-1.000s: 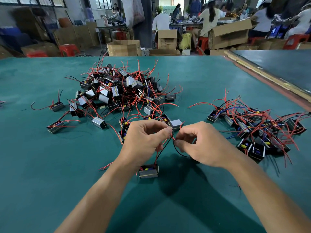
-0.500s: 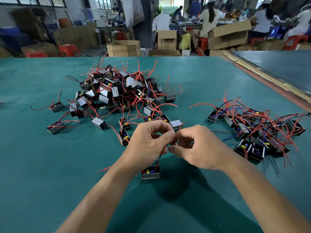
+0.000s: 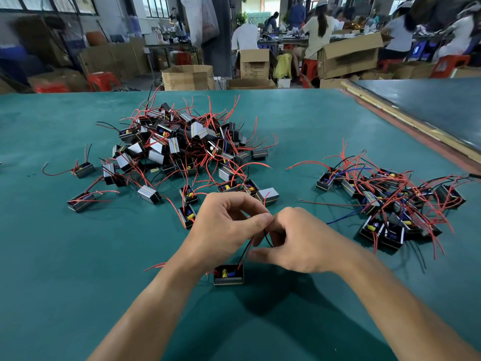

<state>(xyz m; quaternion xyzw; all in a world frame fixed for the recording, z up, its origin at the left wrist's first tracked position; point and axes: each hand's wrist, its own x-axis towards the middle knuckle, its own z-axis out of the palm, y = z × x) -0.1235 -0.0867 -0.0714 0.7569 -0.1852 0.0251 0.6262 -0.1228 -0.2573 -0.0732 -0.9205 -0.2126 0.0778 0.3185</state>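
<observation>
Looking down from the head view, both bare hands meet above the near middle of the green surface (image 3: 78,269): the left hand (image 3: 223,227) has its grip closed on the wires (image 3: 247,250), pinching the red and black leads between thumb and forefinger, while the right hand (image 3: 299,241), touching the left at the fingertips, curls its fingers round the black lead's loop with the thumb stretched out underneath. These wires run down to a small black module (image 3: 229,275), open side up with yellow and blue parts showing, just below the left hand; whether it hangs or rests on the surface cannot be told. Beyond the hands lies a big pile of modules (image 3: 182,147) tangled in red wire, and a smaller pile (image 3: 390,204) sits well apart to the right
</observation>
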